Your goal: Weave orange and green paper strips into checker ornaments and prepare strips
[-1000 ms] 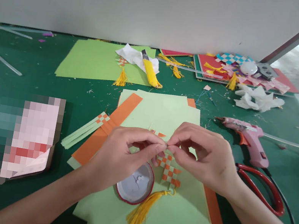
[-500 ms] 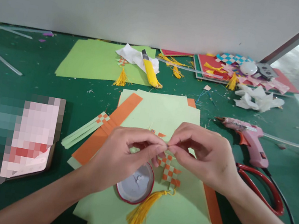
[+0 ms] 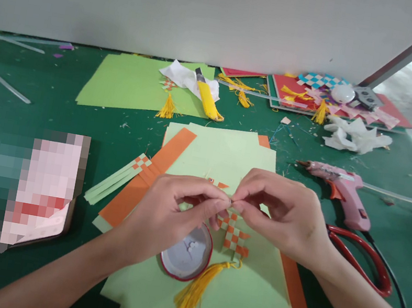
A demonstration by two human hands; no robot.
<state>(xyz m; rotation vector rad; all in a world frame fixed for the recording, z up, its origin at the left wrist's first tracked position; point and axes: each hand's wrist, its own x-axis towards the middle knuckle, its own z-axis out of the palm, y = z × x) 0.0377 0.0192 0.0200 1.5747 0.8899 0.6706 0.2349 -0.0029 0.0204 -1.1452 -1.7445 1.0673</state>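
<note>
My left hand [image 3: 183, 211] and my right hand [image 3: 279, 212] meet fingertip to fingertip, each closed in a pinch. Between them is something tiny that I cannot make out. Just below lies an orange and green woven paper piece [image 3: 233, 237], partly hidden by my fingers, with a yellow tassel [image 3: 198, 290] at its lower end. A round red-rimmed lid [image 3: 187, 259] sits under my left hand, with small whitish bits in it. All of this rests over light green paper sheets [image 3: 240, 298].
Right of my hands are a pink glue gun [image 3: 344, 186] and red-handled scissors [image 3: 375, 279]. Left are a phone [image 3: 44, 189], an orange strip [image 3: 172, 153] and partly woven strips [image 3: 117, 181]. Behind lie a yellow cutter knife [image 3: 208, 98], crumpled tissue [image 3: 356, 135] and green sheets [image 3: 123, 81].
</note>
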